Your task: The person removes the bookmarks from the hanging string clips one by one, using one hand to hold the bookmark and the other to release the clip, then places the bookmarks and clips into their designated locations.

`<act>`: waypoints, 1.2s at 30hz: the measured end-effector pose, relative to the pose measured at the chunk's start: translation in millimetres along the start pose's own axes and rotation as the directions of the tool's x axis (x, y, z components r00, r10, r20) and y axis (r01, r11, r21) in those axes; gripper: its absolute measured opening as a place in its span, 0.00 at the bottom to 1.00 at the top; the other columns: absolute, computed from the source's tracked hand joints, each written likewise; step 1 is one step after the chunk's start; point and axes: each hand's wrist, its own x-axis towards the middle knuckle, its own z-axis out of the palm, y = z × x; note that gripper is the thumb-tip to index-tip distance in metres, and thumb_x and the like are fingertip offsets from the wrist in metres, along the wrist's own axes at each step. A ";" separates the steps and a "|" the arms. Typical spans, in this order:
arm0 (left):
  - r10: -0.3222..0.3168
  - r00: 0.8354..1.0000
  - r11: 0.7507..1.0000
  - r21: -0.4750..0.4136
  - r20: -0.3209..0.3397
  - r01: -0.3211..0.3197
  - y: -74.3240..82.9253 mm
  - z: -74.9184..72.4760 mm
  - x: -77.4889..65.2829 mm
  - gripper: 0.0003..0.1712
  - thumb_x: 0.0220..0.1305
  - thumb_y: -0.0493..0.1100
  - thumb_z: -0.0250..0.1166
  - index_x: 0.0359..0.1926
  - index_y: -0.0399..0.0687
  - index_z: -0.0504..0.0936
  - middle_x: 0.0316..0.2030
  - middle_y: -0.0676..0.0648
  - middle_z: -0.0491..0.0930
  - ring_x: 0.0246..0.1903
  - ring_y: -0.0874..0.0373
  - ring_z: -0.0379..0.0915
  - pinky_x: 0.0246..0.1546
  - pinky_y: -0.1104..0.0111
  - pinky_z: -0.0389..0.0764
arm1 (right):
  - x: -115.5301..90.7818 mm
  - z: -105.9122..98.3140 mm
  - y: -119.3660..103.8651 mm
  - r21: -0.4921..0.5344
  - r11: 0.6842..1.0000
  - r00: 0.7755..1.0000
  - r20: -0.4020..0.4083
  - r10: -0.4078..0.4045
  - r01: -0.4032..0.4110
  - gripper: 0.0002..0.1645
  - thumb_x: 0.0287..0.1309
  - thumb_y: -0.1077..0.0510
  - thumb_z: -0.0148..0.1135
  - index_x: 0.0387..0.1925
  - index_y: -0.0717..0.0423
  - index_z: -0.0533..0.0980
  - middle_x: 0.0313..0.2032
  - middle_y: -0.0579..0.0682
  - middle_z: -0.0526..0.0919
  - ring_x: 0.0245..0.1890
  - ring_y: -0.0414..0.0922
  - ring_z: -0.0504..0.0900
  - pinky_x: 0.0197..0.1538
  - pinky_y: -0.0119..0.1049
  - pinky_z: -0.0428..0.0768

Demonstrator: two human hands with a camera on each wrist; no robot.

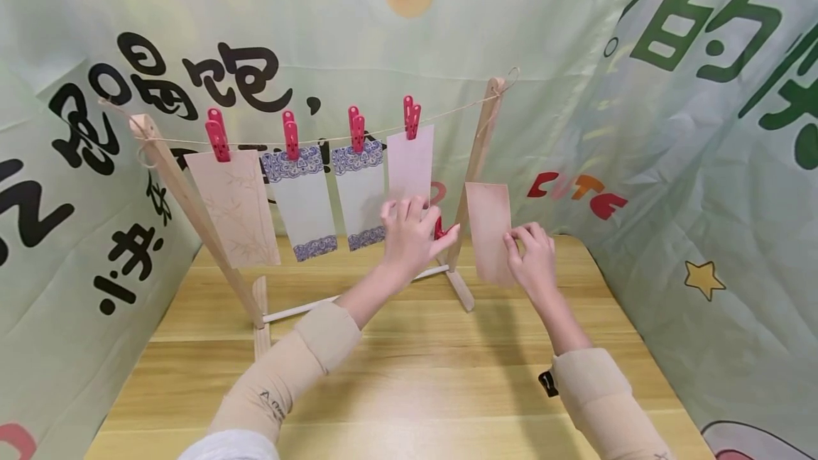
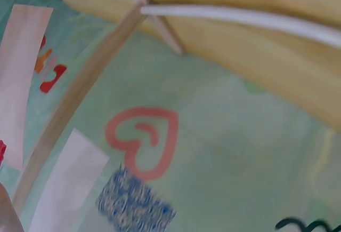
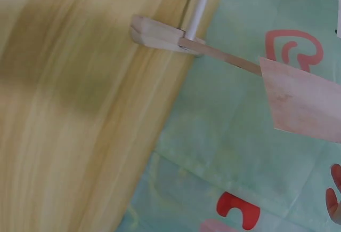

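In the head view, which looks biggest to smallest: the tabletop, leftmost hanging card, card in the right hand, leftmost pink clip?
1. Tabletop
2. Leftmost hanging card
3. Held card
4. Leftmost pink clip

"CUTE", green "的", black "饱", on backdrop

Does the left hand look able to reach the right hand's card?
Probably yes: the pink card in the right hand is close beside the left hand, with no obstacle showing between them, though that hand apparently holds a red peg.
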 end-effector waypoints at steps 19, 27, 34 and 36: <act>-0.116 0.981 0.992 -0.041 0.156 0.123 0.2 14.7 -73.7 0.19 0.46 0.57 0.66 0.21 0.49 0.72 0.37 0.47 0.70 0.40 0.52 0.65 0.47 0.45 0.60 | -51.1 11.9 11.6 0.006 0.998 0.997 0.047 0.060 -0.060 0.06 0.52 0.64 0.61 0.26 0.66 0.76 0.36 0.62 0.73 0.40 0.58 0.70 0.48 0.54 0.61; -0.159 0.953 0.987 0.020 0.257 0.159 2.3 20.4 -100.6 0.18 0.49 0.59 0.62 0.26 0.49 0.77 0.38 0.48 0.70 0.40 0.54 0.64 0.47 0.49 0.61 | -72.8 16.3 16.8 -0.004 0.996 0.991 0.099 0.092 -0.092 0.06 0.51 0.63 0.62 0.24 0.62 0.75 0.38 0.62 0.74 0.43 0.59 0.70 0.52 0.57 0.57; -0.205 0.909 0.979 0.075 0.363 0.191 6.5 28.6 -122.9 0.19 0.52 0.61 0.59 0.26 0.50 0.78 0.39 0.49 0.69 0.42 0.53 0.65 0.49 0.49 0.59 | -90.0 20.1 22.2 -0.042 0.992 0.979 0.159 0.127 -0.122 0.06 0.52 0.63 0.60 0.23 0.60 0.75 0.40 0.62 0.74 0.44 0.58 0.68 0.54 0.59 0.53; -0.226 0.891 0.974 0.091 0.393 0.207 7.6 30.4 -128.6 0.20 0.52 0.62 0.58 0.26 0.50 0.77 0.40 0.49 0.69 0.43 0.53 0.65 0.50 0.49 0.59 | -93.7 20.6 23.4 -0.050 0.990 0.976 0.170 0.136 -0.129 0.06 0.52 0.63 0.59 0.23 0.60 0.75 0.40 0.62 0.74 0.44 0.58 0.68 0.54 0.59 0.52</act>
